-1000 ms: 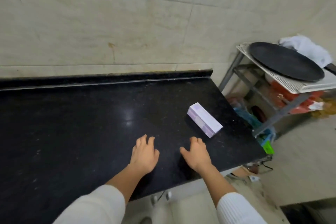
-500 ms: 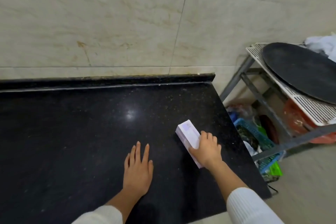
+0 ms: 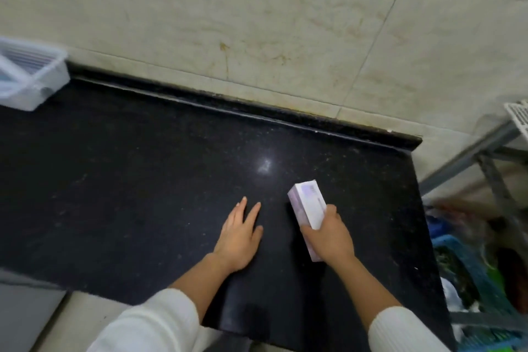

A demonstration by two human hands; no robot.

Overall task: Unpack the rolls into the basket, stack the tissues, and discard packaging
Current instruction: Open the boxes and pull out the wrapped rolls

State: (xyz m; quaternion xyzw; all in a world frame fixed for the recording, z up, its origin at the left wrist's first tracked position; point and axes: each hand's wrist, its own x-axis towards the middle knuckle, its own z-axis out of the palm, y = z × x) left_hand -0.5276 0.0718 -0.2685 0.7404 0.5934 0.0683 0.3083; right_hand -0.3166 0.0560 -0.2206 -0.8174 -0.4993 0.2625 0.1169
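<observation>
A white and lilac tissue pack point(image 3: 308, 203) is tilted up off the black counter point(image 3: 143, 180), its far end raised. My right hand point(image 3: 328, 234) is closed around its near end, thumb on the left side and fingers on the right. My left hand point(image 3: 240, 234) lies flat on the counter just left of the pack, fingers spread, holding nothing. A clear plastic basket point(image 3: 31, 80) stands at the counter's far left corner against the wall; its contents are blurred.
A tiled wall point(image 3: 257, 37) backs the counter. To the right, past the counter's edge, stands a grey metal rack point(image 3: 491, 157) with a blue crate point(image 3: 468, 274) and bags low down. The counter's front edge runs close to my sleeves.
My right hand has closed around the tissue pack and lifted it off the counter. The view has swung left, bringing the plastic basket into sight. My left hand stayed flat.
</observation>
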